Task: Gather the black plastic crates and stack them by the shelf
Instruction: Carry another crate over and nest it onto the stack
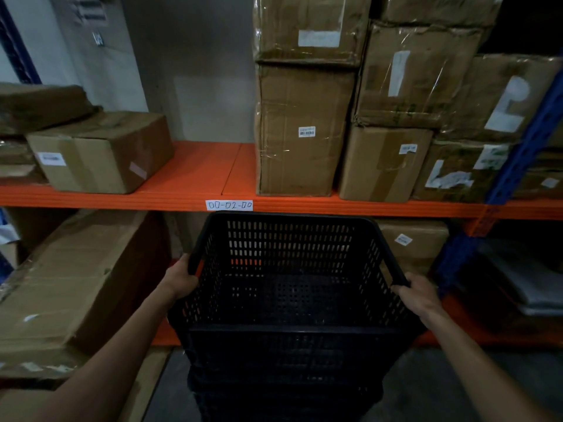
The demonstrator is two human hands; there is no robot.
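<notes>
A black perforated plastic crate [289, 269] sits on top of a stack of black crates [283, 382] right in front of the orange shelf [195, 172]. It is empty and tilts slightly toward the shelf. My left hand [182, 278] grips its left rim. My right hand [419, 292] grips its right rim. The lower crates of the stack are dark and mostly hidden below the frame edge.
Cardboard boxes [301, 132] fill the shelf's right side; another box [100, 153] lies at the left. A large carton [79, 284] leans at lower left. A blue upright [518, 156] stands at the right. A label [229, 205] marks the shelf edge.
</notes>
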